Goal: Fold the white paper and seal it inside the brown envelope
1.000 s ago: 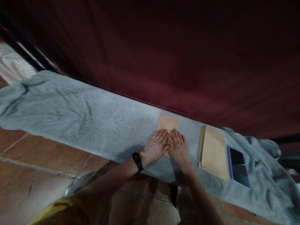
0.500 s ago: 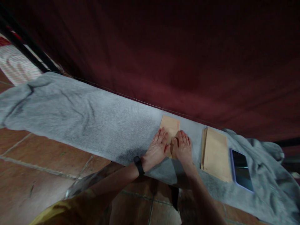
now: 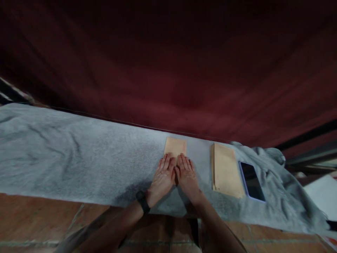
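A brown paper envelope (image 3: 175,147) lies on a grey cloth (image 3: 79,154). My left hand (image 3: 163,175) and my right hand (image 3: 186,175) rest flat on its near half, side by side, fingers stretched out and pointing away from me. Only the envelope's far end shows beyond my fingertips. A black band sits on my left wrist (image 3: 143,201).
To the right on the cloth lies a stack of brown envelopes (image 3: 226,170), and beside it a dark phone (image 3: 252,181). A dark red curtain (image 3: 184,70) hangs behind. Terracotta floor tiles (image 3: 39,225) run along the near side. The cloth bunches up at the far right.
My hands lay flat on the envelope, lifted and curled slightly half a second ago, and now press flat again. The view has swung, so everything sits further left.
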`<state>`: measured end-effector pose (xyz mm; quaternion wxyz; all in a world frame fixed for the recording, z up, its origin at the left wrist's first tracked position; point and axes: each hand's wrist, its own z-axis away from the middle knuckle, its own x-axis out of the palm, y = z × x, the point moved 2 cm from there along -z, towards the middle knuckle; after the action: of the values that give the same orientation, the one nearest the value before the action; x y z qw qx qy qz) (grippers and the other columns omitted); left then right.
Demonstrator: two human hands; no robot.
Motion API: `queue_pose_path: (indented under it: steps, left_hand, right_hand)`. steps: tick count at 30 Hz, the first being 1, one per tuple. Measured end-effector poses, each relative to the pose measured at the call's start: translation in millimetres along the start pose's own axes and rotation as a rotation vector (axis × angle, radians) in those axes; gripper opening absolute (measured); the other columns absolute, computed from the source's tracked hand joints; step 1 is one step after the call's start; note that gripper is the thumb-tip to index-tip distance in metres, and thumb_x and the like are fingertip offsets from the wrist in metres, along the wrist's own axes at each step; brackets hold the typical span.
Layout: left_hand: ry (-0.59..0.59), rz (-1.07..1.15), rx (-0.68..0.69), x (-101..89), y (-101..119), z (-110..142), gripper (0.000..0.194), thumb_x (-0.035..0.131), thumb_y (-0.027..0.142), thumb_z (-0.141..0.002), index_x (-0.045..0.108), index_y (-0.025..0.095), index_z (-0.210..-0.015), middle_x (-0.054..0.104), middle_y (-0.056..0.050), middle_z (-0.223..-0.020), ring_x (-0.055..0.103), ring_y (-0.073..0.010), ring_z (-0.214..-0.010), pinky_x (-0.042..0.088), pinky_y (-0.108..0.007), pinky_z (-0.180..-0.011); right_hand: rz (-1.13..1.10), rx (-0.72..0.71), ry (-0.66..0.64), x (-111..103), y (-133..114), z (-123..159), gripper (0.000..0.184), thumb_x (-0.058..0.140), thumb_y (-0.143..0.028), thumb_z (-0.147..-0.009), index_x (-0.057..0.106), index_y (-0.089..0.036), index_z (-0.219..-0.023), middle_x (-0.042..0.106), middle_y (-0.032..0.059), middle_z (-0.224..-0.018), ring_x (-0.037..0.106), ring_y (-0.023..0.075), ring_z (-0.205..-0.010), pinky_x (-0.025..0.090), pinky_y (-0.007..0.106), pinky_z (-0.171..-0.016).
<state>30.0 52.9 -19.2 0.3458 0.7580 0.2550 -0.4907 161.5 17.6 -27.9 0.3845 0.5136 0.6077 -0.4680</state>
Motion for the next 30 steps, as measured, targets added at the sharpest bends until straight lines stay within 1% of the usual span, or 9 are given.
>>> queue_pose_path:
  steps: [3,7,10,15,19,22,25,30]
  left_hand:
    - [-0.035,-0.024,0.029,0.7,-5.6,-7.0,0.054,0.033,0.018,-0.098,0.043,0.010,-0.151,0.041,-0.017,-0.159,0.033,-0.0252,-0.151,0.032,-0.047,-0.122]
    - [-0.106,-0.044,0.076,1.5,-10.2,-23.2,0.051,0.032,0.021,-0.101,0.049,0.012,-0.148,0.046,-0.013,-0.157,0.036,-0.0235,-0.150,0.030,-0.045,-0.123]
    - [-0.130,-0.032,0.138,2.6,-10.4,-36.9,0.050,0.029,0.023,-0.103,0.050,0.014,-0.147,0.044,-0.010,-0.159,0.035,-0.0212,-0.150,0.030,-0.043,-0.123]
    - [-0.190,0.011,0.193,12.9,-8.5,-55.8,0.051,0.026,0.026,-0.105,0.045,0.019,-0.152,0.041,-0.005,-0.161,0.033,-0.0183,-0.151,0.025,-0.041,-0.125]
    - [-0.235,0.040,0.213,21.3,-7.2,-66.8,0.052,0.025,0.028,-0.106,0.042,0.021,-0.154,0.041,-0.004,-0.161,0.029,-0.0178,-0.152,0.021,-0.043,-0.126]
    - [-0.278,0.043,0.176,24.1,-5.5,-73.0,0.052,0.024,0.031,-0.106,0.041,0.022,-0.155,0.039,-0.003,-0.162,0.028,-0.0193,-0.153,0.018,-0.044,-0.126]
    - [-0.265,0.012,0.123,26.0,-2.4,-78.3,0.052,0.025,0.033,-0.106,0.042,0.023,-0.155,0.038,-0.003,-0.162,0.027,-0.0208,-0.153,0.015,-0.044,-0.127]
    - [-0.237,-0.033,0.050,32.5,2.4,-87.3,0.054,0.029,0.037,-0.105,0.040,0.023,-0.156,0.034,-0.002,-0.165,0.023,-0.0243,-0.155,0.013,-0.048,-0.127]
  right_hand:
    - [-0.015,-0.004,0.000,0.1,-3.5,5.8,0.052,0.032,-0.026,-0.105,0.040,-0.009,-0.154,0.040,0.0156,-0.160,0.035,0.0257,-0.150,0.029,0.048,-0.122]
    - [-0.038,-0.019,-0.019,0.9,-11.1,16.1,0.054,0.039,-0.023,-0.102,0.040,-0.008,-0.154,0.041,0.0154,-0.159,0.035,0.0257,-0.150,0.029,0.048,-0.123]
    - [-0.078,-0.032,-0.039,0.4,-18.0,24.9,0.052,0.043,-0.028,-0.102,0.046,-0.008,-0.150,0.046,0.0158,-0.156,0.037,0.0258,-0.149,0.031,0.047,-0.124]
    - [-0.159,-0.041,-0.064,-2.9,-27.6,35.7,0.049,0.047,-0.040,-0.102,0.060,-0.010,-0.138,0.061,0.0161,-0.143,0.046,0.0271,-0.143,0.034,0.045,-0.123]
    - [-0.168,-0.086,-0.059,-0.5,-32.9,42.6,0.053,0.049,-0.047,-0.101,0.061,-0.008,-0.135,0.065,0.0180,-0.138,0.049,0.0285,-0.140,0.035,0.046,-0.122]
    - [-0.206,-0.163,-0.015,2.4,-40.0,50.3,0.055,0.052,-0.050,-0.100,0.063,-0.007,-0.132,0.068,0.0188,-0.132,0.054,0.0296,-0.136,0.039,0.048,-0.120]
    - [-0.247,-0.206,0.026,-0.1,-46.6,56.0,0.060,0.052,-0.053,-0.099,0.059,-0.007,-0.138,0.066,0.0179,-0.136,0.056,0.0283,-0.134,0.041,0.045,-0.118]
    - [-0.260,-0.251,-0.024,-7.9,-46.6,57.2,0.065,0.050,-0.055,-0.100,0.053,-0.008,-0.144,0.062,0.0161,-0.142,0.051,0.0272,-0.139,0.035,0.043,-0.123]
